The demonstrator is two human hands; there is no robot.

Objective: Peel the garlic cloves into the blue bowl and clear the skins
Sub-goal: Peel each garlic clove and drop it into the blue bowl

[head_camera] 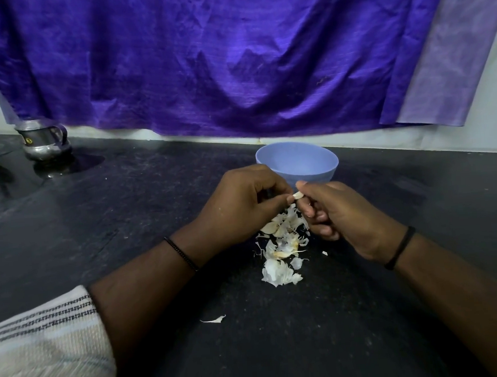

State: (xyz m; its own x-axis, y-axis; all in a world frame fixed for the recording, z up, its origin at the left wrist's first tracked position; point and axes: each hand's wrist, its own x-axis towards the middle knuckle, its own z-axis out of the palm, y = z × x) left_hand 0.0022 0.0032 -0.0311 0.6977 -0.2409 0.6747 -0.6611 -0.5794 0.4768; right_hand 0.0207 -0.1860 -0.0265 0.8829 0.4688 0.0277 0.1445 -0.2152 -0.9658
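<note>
**A clove held between two hands, bowl just behind**

Both hands meet at the centre of the frame over a black counter [126,226]. The left hand [242,206] and the right hand [340,211] each pinch one small pale garlic clove [298,196] between thumb and fingertips, so it bridges the two grips with its long axis running roughly left to right.

The blue bowl [322,165] stands just above the hands in the frame, touching neither; what it holds cannot be seen from here. I judge the right hand the nearer one for dropping the clove in, with only a short reach away and up-frame.

Directly below the hands lies a pile of skins [281,253], with one stray skin [214,319] lower left of it.

At the upper left a steel jug [44,142] carries a small yellow sticker, too small to read. A purple cloth [203,59] hangs behind.
</note>
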